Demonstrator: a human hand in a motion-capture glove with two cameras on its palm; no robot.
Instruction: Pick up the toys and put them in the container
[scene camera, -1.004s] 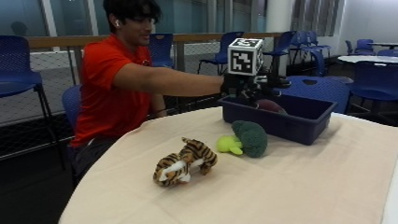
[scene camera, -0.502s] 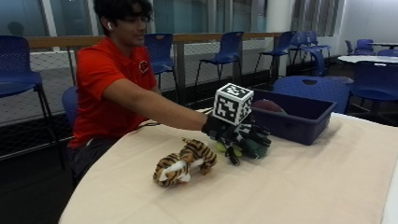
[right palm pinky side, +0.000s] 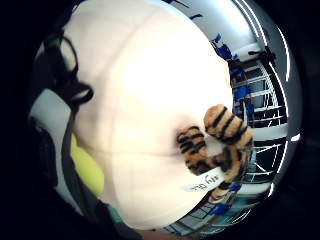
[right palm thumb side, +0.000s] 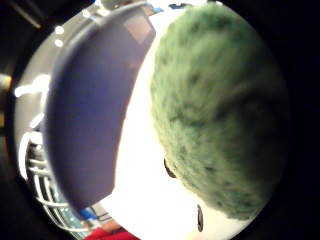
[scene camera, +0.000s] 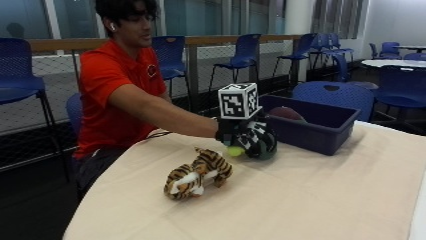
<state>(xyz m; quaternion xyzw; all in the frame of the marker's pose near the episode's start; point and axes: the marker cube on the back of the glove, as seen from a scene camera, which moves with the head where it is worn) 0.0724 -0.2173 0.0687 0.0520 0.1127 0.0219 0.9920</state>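
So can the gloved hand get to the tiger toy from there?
Probably yes. The tiger toy lies in the open on the table beside the gloved right hand, but that hand is gripping the green broccoli toy.

A round desk (scene camera: 319, 200) under a cream cloth fills the foreground. Blue chairs (scene camera: 243, 52) stand around the room behind it, one (scene camera: 333, 95) pushed up at the desk's far side. A wooden rail (scene camera: 200, 41) with wire mesh runs across the back, before tall windows (scene camera: 193, 17). A second, white table (scene camera: 396, 62) stands far right.
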